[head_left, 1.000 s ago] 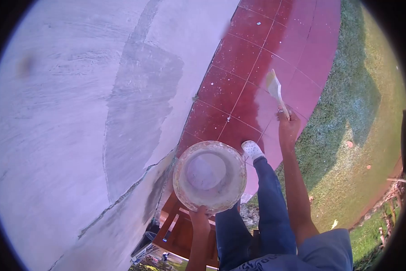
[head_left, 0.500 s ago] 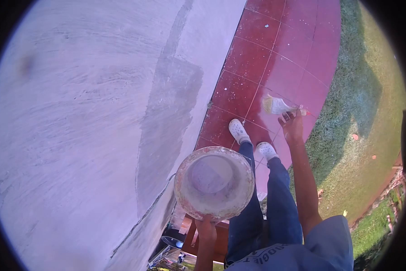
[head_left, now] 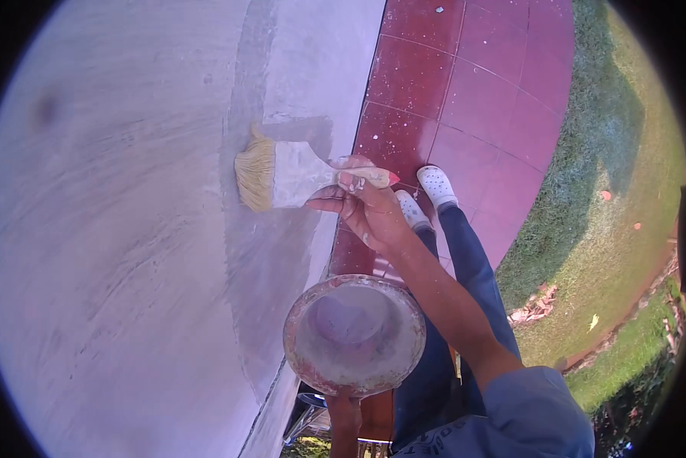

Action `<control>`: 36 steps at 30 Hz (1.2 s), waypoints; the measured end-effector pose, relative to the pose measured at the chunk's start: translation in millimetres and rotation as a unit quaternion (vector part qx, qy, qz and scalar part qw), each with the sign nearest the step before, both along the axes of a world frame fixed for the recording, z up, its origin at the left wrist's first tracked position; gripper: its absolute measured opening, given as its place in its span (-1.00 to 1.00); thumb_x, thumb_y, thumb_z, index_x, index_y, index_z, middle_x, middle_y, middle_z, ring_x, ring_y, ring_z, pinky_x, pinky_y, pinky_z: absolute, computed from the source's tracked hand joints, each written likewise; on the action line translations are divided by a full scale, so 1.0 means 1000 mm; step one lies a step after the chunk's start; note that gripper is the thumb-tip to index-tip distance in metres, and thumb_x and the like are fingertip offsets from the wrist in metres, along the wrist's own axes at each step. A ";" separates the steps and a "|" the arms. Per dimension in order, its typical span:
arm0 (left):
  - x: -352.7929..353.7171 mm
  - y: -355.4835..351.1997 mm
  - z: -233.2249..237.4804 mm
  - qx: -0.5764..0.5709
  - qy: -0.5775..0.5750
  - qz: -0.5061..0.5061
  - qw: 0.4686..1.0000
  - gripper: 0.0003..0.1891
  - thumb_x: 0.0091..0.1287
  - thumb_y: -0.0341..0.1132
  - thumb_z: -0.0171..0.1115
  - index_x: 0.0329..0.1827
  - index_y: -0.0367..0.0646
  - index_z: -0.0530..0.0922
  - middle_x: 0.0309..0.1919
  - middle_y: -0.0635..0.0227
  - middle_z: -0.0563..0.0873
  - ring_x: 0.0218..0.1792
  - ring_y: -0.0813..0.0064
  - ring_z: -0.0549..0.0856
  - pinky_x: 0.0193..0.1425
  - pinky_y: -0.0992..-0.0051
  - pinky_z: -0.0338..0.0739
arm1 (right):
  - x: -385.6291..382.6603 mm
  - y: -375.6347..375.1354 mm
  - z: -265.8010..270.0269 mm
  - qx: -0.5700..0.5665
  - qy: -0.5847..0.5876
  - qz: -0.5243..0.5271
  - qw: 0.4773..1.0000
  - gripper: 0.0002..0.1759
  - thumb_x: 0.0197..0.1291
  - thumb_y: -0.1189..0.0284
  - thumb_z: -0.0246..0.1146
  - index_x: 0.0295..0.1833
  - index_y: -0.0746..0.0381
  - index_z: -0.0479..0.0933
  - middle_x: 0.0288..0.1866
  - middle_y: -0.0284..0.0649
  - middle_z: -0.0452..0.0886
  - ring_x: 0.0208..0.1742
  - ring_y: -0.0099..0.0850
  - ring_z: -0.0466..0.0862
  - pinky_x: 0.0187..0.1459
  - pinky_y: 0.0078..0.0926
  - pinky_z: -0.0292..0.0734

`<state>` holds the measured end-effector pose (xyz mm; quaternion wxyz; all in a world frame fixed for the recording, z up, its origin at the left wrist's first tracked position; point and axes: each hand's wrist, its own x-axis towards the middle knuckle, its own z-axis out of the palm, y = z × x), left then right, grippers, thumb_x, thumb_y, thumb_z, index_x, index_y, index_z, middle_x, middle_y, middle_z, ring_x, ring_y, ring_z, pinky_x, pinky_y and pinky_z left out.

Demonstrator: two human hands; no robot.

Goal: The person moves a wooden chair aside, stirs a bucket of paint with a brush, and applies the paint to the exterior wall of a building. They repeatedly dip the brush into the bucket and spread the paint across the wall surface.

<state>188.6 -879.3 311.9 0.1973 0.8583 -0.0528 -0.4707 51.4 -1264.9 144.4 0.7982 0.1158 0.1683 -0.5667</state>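
My right hand (head_left: pixel 362 200) is closed round the handle of a wide brush (head_left: pixel 293 174) with pale yellow bristles. The bristles lie against the whitish wall (head_left: pixel 144 252), over a darker grey patch (head_left: pixel 270 244). Low in the middle, my left hand (head_left: pixel 344 408) grips the near rim of a round, stained bucket (head_left: pixel 354 378). Pale liquid shows at the bottom of it. The fingers of my left hand are partly hidden under the rim.
Red floor tiles (head_left: pixel 480 114) with white specks run along the wall's foot. My white shoes (head_left: pixel 436 185) stand on them. Grass (head_left: pixel 557 237) borders the tiles on the right. A brown wooden object (head_left: pixel 376 416) and other items show below the bucket.
My right hand has carried the brush left, from above the tiles to the wall. The bucket has shifted slightly down in view. My feet and the view have moved.
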 end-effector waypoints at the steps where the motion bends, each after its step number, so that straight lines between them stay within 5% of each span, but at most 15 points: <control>1: -0.015 -0.039 0.008 -0.007 0.027 0.144 0.989 -0.37 0.21 -0.60 0.12 0.42 -0.29 0.25 0.26 0.09 0.47 0.25 0.19 0.54 0.25 0.29 0.57 | 0.009 0.000 -0.012 0.006 0.000 0.000 1.000 -0.74 0.45 0.43 0.21 0.17 0.23 0.42 0.00 -0.07 0.66 0.00 -0.22 0.77 0.17 -0.12 0.73; 4: -0.048 -0.076 0.012 -0.035 0.009 0.218 0.975 -0.33 0.21 -0.62 0.11 0.45 -0.24 0.23 0.30 0.08 0.44 0.29 0.14 0.53 0.29 0.18 0.58 | -0.005 -0.024 -0.064 0.009 0.039 -0.014 0.999 -0.67 0.44 0.43 0.22 0.22 0.29 0.41 0.03 -0.03 0.64 0.01 -0.19 0.76 0.16 -0.10 0.73; 9: -0.015 -0.038 -0.008 -0.030 -0.013 0.170 0.985 -0.28 0.20 -0.64 0.10 0.49 -0.14 0.20 0.34 0.14 0.42 0.34 0.11 0.48 0.30 0.07 0.58 | 0.000 -0.024 -0.187 0.128 0.139 -0.019 0.982 -0.64 0.43 0.47 0.21 0.26 0.37 0.41 0.09 -0.02 0.62 -0.05 -0.23 0.76 0.14 -0.18 0.76; 12: -0.038 -0.062 -0.002 -0.026 0.015 0.278 0.960 -0.26 0.20 -0.65 0.10 0.50 -0.08 0.20 0.35 0.16 0.42 0.35 0.13 0.47 0.34 0.08 0.54 | -0.033 -0.035 -0.244 0.169 0.233 -0.031 0.957 -0.71 0.38 0.51 0.21 0.16 0.37 0.50 0.00 -0.08 0.65 -0.08 -0.29 0.75 0.08 -0.27 0.76; 16: -0.042 -0.067 -0.004 -0.030 0.001 0.265 0.964 -0.21 0.12 -0.59 0.08 0.53 -0.12 0.16 0.31 0.12 0.42 0.35 0.09 0.46 0.41 0.01 0.46 | -0.028 -0.054 -0.223 0.119 0.401 -0.013 0.908 -0.85 0.27 0.58 0.25 -0.08 0.35 0.66 -0.13 -0.22 0.70 -0.14 -0.40 0.74 -0.03 -0.47 0.67; 18: -0.047 -0.068 -0.002 -0.035 0.014 0.260 0.965 -0.20 0.13 -0.59 0.08 0.54 -0.11 0.15 0.32 0.13 0.40 0.38 0.09 0.44 0.43 0.00 0.44 | -0.032 -0.066 -0.147 0.013 0.522 0.038 0.852 -0.86 0.23 0.60 0.29 -0.11 0.33 0.67 -0.10 -0.27 0.72 -0.12 -0.42 0.73 -0.05 -0.49 0.60; 20: -0.048 -0.067 0.000 -0.075 0.049 0.287 0.954 -0.29 0.20 -0.66 0.10 0.49 -0.18 0.24 0.35 0.16 0.45 0.35 0.19 0.48 0.41 0.13 0.48 | -0.027 -0.066 -0.067 -0.028 0.577 -0.027 0.816 -0.84 0.15 0.64 0.31 -0.14 0.31 0.68 -0.10 -0.20 0.72 -0.11 -0.46 0.69 -0.02 -0.53 0.52; 23: -0.053 -0.075 0.004 -0.069 0.054 0.270 0.959 -0.29 0.22 -0.64 0.09 0.51 -0.18 0.22 0.35 0.14 0.44 0.35 0.17 0.49 0.42 0.09 0.47 | -0.050 -0.059 0.011 -0.065 0.521 -0.032 0.851 -0.87 0.22 0.63 0.33 -0.11 0.33 0.67 0.08 -0.18 0.70 -0.02 -0.36 0.74 0.01 -0.46 0.60; 28: -0.057 -0.083 0.004 -0.075 0.065 0.274 0.956 -0.26 0.20 -0.64 0.08 0.53 -0.17 0.19 0.35 0.13 0.44 0.36 0.14 0.49 0.42 0.03 0.47 | -0.078 -0.051 0.037 -0.106 0.151 -0.031 0.982 -0.89 0.25 0.65 0.32 -0.12 0.34 0.64 0.10 -0.08 0.67 0.04 -0.24 0.74 0.10 -0.36 0.67; 32: -0.059 -0.080 0.001 -0.066 0.036 0.267 0.961 -0.22 0.17 -0.66 0.08 0.54 -0.15 0.18 0.37 0.14 0.43 0.37 0.13 0.48 0.41 0.01 0.47 | -0.043 -0.063 -0.095 0.055 0.028 -0.019 0.998 -0.84 0.39 0.60 0.16 0.04 0.30 0.47 0.09 0.04 0.62 0.08 -0.05 0.72 0.25 0.07 0.66; 34: -0.060 -0.084 0.003 -0.075 0.042 0.258 0.962 -0.22 0.17 -0.66 0.08 0.54 -0.14 0.17 0.37 0.14 0.42 0.37 0.13 0.48 0.41 0.00 0.47 | -0.032 -0.054 -0.172 0.122 0.032 -0.032 0.992 -0.75 0.43 0.55 0.14 0.17 0.30 0.42 0.10 0.01 0.62 0.06 -0.07 0.74 0.18 -0.02 0.72; 36: -0.056 -0.079 -0.004 -0.081 0.048 0.251 0.963 -0.21 0.16 -0.66 0.08 0.54 -0.14 0.17 0.38 0.14 0.41 0.37 0.13 0.48 0.41 -0.02 0.47 | -0.033 -0.047 -0.227 0.170 0.112 -0.042 0.978 -0.80 0.40 0.54 0.18 0.08 0.33 0.50 0.01 -0.01 0.64 -0.03 -0.16 0.75 0.06 -0.10 0.80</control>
